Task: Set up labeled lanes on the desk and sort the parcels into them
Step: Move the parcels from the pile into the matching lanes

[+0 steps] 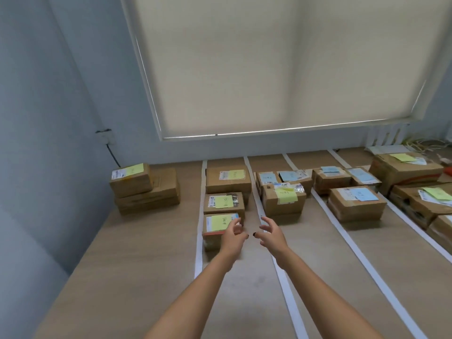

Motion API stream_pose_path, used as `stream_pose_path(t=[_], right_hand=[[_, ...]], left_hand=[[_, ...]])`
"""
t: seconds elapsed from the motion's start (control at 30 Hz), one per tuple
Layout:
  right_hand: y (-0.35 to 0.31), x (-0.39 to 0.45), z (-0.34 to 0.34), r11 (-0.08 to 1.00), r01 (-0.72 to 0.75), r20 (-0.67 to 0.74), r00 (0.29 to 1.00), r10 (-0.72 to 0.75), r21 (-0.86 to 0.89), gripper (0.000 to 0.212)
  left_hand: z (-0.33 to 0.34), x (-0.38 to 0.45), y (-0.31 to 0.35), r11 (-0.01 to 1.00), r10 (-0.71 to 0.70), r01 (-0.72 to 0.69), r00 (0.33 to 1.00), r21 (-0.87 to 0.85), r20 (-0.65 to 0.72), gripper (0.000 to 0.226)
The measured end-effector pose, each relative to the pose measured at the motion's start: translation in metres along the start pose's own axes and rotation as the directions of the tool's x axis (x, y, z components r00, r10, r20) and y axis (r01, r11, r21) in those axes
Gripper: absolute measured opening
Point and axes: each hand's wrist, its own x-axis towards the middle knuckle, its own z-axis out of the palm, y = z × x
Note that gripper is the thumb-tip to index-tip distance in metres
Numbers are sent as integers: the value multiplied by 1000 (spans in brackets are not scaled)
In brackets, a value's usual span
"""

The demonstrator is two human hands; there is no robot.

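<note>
White tape strips (285, 285) split the wooden desk (127, 265) into lanes running away from me. Cardboard parcels with yellow or blue sticky notes sit in them. The nearest parcel (216, 228) in the left lane has a yellow note on top. My left hand (233, 237) hovers at its right front corner, fingers spread and empty. My right hand (270, 234) is open beside it, over the tape strip right of that lane. Behind the parcel stand two more yellow-noted boxes (223, 203). The following lane holds a yellow-noted box (283, 200) and blue-noted ones.
A stack of two boxes (144, 189) with a yellow note stands outside the lanes at far left. More parcels (354, 201) fill the lanes on the right, up to the frame edge. A wall and closed roller blind (281, 69) back the desk. Cables lie at the far right corner.
</note>
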Motion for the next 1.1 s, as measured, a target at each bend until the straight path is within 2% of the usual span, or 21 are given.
stream_pose_path(t=[0.27, 0.47, 0.57, 0.93, 1.1], right_hand=[[-20, -5, 85, 999, -3, 15, 1000, 2, 44, 64], [-34, 9, 144, 999, -33, 5, 999, 33, 29, 56], [-40, 11, 188, 999, -30, 63, 998, 31, -29, 57], [-90, 62, 369, 1000, -13, 120, 993, 16, -22, 59], [-107, 98, 426, 999, 0, 139, 990, 7, -51, 59]], left_hand=[[-96, 13, -8, 999, 9, -9, 1000, -51, -11, 56], [-147, 25, -29, 997, -19, 15, 998, -72, -54, 51], [-184, 36, -38, 998, -40, 35, 995, -58, -92, 51], [-379, 117, -43, 997, -33, 22, 987, -67, -158, 53], [-450, 166, -53, 997, -58, 47, 979, -59, -198, 54]])
